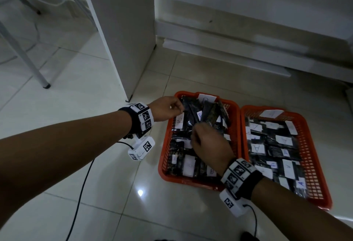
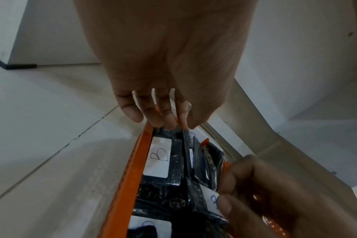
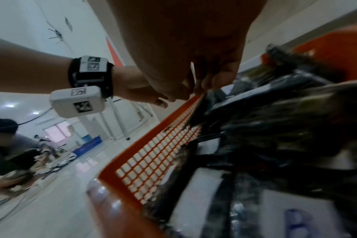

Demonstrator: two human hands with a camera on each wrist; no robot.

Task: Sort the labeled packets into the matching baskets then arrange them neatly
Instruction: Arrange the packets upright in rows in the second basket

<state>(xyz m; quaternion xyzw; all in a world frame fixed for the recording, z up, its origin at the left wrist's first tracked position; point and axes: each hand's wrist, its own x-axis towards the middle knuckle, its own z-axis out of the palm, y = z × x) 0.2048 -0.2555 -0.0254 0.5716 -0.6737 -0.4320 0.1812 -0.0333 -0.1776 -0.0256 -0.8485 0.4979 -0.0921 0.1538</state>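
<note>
Two orange mesh baskets sit side by side, touching, on the pale tiled floor (image 1: 95, 164). The left basket (image 1: 164, 156) carries a white tag at its far rim and holds dark packets with white labels marked B; the right basket (image 1: 313, 145) holds dark packets (image 1: 275, 151) whose labels mostly read A. Both hands work over the far half of the left basket. The left hand (image 1: 166, 108) reaches in from the left over the far-left corner, its fingertips (image 2: 169, 122) drawn together and pinching the top edge of a bunch of upright packets (image 1: 208, 113) that stand on edge and lean across the far end. Just beside them, against the left wall, a packet lies flat with its B label (image 2: 159, 157) facing up. The right hand (image 1: 208, 143) comes in from the near side over the middle of the same basket, fingers curled down among the packets; the right wrist view shows them pinching a thin white label edge (image 3: 193, 72). More B packets (image 1: 189, 165) lie flat in the basket's near half. Each wrist wears a black band with white marker blocks, and black cables trail over the floor.
</note>
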